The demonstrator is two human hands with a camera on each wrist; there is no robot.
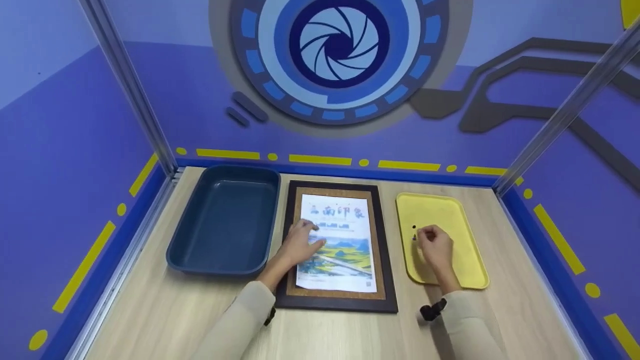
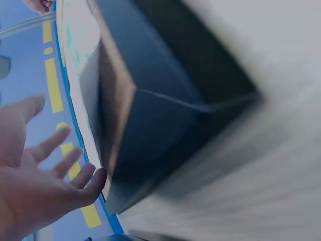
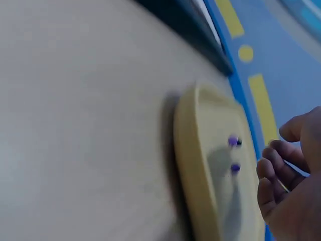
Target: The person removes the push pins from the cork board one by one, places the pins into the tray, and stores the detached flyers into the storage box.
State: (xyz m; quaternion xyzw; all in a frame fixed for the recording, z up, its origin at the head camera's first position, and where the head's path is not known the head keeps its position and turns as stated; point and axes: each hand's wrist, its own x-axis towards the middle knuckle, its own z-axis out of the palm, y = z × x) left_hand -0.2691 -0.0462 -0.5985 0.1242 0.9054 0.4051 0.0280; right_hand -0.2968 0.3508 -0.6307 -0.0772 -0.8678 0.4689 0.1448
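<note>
A poster (image 1: 335,250) with a painted landscape and large characters lies on a brown board (image 1: 382,260) in a dark frame (image 1: 340,305). My left hand (image 1: 301,242) is over the poster's left side, fingers spread; in the left wrist view, the paper's edge (image 2: 90,83) bows up from the board. My right hand (image 1: 437,245) is above the yellow tray (image 1: 462,260), thumb and fingers loosely bent. Nothing shows between them in the right wrist view. Two small purple pieces, perhaps pushpins, lie on the tray: one piece (image 3: 233,141) and another piece (image 3: 235,168).
A deep dark-blue tray (image 1: 227,225) stands left of the frame. All of it rests on a pale wooden table (image 1: 345,335). Blue-purple panels with yellow markings (image 1: 320,160) close off the back and both sides, joined by metal posts (image 1: 127,85).
</note>
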